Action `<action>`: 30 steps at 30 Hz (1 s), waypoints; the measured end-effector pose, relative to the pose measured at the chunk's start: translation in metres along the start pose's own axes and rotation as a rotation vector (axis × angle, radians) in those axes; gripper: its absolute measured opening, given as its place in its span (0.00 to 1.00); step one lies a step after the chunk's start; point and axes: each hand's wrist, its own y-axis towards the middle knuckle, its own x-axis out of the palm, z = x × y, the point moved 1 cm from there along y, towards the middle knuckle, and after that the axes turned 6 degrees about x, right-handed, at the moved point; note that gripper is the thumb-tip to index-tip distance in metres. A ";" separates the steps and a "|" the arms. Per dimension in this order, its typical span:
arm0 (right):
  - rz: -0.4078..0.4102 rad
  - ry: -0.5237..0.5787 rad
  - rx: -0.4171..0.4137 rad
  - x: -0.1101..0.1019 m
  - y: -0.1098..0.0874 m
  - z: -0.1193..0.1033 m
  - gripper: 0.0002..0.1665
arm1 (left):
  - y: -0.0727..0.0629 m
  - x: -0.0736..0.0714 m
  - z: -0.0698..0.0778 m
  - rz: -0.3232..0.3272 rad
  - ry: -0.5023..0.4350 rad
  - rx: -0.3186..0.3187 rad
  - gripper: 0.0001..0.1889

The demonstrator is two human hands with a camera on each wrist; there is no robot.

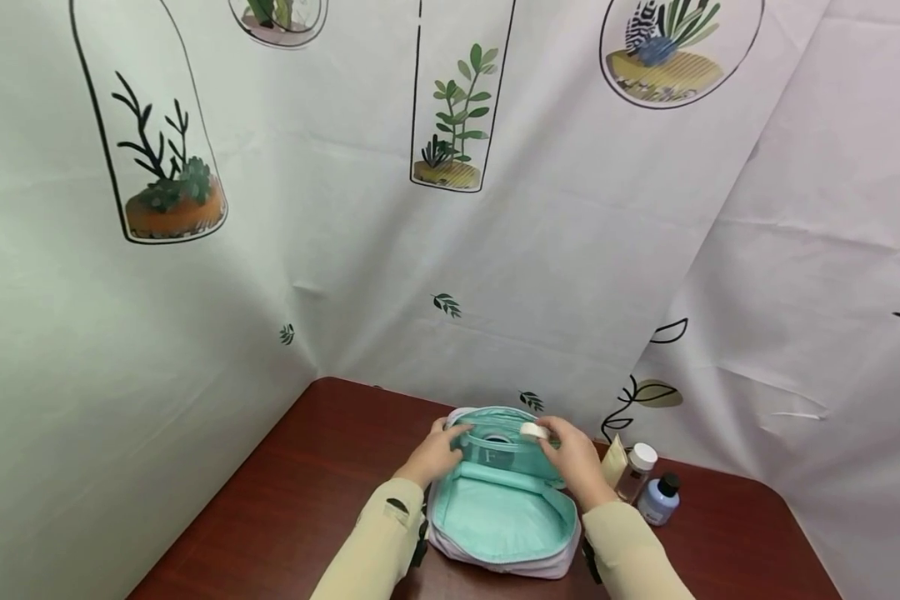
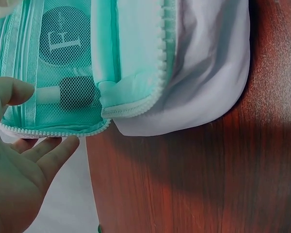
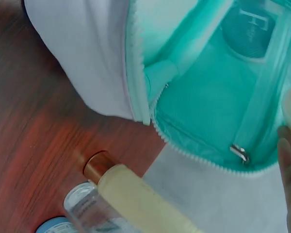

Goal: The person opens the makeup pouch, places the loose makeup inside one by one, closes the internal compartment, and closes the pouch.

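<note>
A lilac toiletry bag (image 1: 504, 517) with a turquoise lining lies unzipped on the table, its lid raised at the back. My left hand (image 1: 432, 454) grips the lid's left edge, thumb inside, the other fingers behind it. In the lid's mesh pocket (image 2: 53, 111) show a dark round compact (image 2: 64, 36) with a letter on it and a small item with a dark and a white part (image 2: 70, 93). Over the lid's right side, my right hand (image 1: 572, 458) pinches a small round white container (image 1: 534, 431), partly cut off in the right wrist view.
Right of the bag stand a cream tube (image 1: 614, 460) with a brown cap, a clear bottle (image 1: 633, 481) with a white cap and a blue bottle (image 1: 658, 502) with a black cap. A printed white cloth (image 1: 555, 275) hangs behind the dark red table (image 1: 270, 508).
</note>
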 end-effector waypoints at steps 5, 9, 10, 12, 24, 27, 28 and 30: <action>0.048 -0.167 -0.187 0.013 -0.001 -0.003 0.16 | 0.000 0.000 0.000 -0.007 -0.006 -0.013 0.23; 0.072 -0.302 -0.260 0.020 -0.002 0.003 0.16 | 0.000 0.000 -0.001 -0.009 0.015 -0.012 0.23; 0.072 -0.330 -0.269 0.021 -0.002 0.005 0.15 | 0.001 0.000 -0.001 -0.007 0.026 -0.012 0.23; 0.063 -0.389 -0.283 0.023 -0.002 0.008 0.15 | 0.002 -0.001 0.000 0.005 0.051 -0.010 0.23; -0.117 -0.644 -0.221 0.030 -0.005 0.009 0.14 | 0.004 -0.005 0.006 0.049 0.126 -0.028 0.23; -0.132 -0.679 -0.224 0.033 -0.007 0.010 0.12 | 0.004 -0.004 0.004 0.051 0.130 -0.024 0.23; -0.134 -0.687 -0.227 0.034 -0.008 0.010 0.11 | 0.004 -0.004 0.003 0.052 0.130 -0.023 0.23; -0.137 -0.708 -0.232 0.036 -0.010 0.010 0.09 | 0.004 -0.003 0.002 0.052 0.132 -0.024 0.23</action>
